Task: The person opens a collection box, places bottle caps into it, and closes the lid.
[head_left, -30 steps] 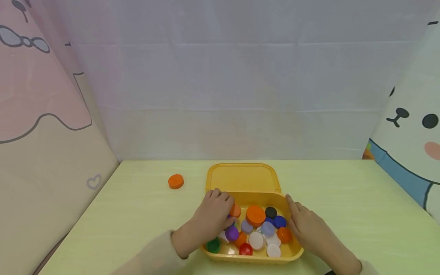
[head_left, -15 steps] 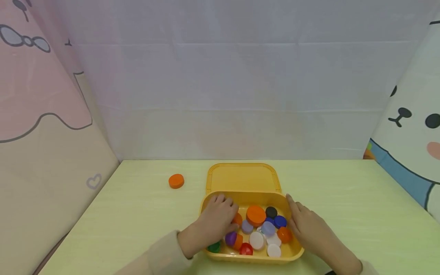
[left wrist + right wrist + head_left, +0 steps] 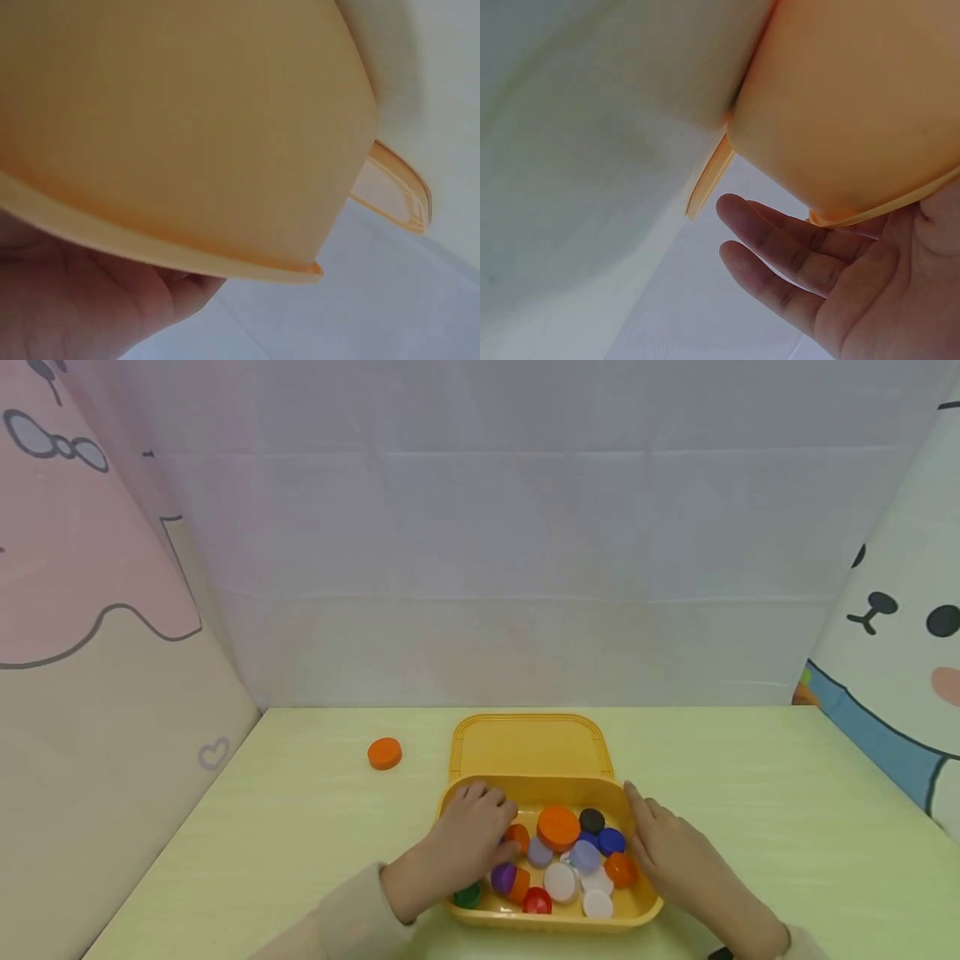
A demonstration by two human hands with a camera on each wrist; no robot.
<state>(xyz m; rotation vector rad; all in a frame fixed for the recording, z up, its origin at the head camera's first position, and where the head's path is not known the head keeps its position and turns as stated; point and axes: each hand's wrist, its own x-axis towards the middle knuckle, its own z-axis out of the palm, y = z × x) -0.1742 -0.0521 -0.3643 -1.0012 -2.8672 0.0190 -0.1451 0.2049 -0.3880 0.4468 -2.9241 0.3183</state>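
A yellow plastic box (image 3: 555,925) holds many loose bottle caps. My left hand (image 3: 468,835) reaches over its left wall, fingers bent down among the caps. An orange cap (image 3: 519,837) lies at its fingertips and thumb; whether they pinch anything is hidden. Below the thumb are a purple cap (image 3: 503,878) and a green cap (image 3: 468,896). My right hand (image 3: 675,856) rests against the box's right rim; in the right wrist view its fingers (image 3: 772,244) extend loosely beside the outer wall. The left wrist view mostly shows the box's outer wall (image 3: 187,127).
The yellow lid (image 3: 531,745) lies flat behind the box. A lone orange cap (image 3: 385,753) sits on the pale green table (image 3: 765,777) at the back left. A white curtain (image 3: 510,568) hangs behind the table, with printed cloths on both sides.
My left hand has moved slightly right and deeper into the box. Near it, the purple cap has tipped and shifted, and the orange cap at its fingertips sits lower. My right hand stays at the rim.
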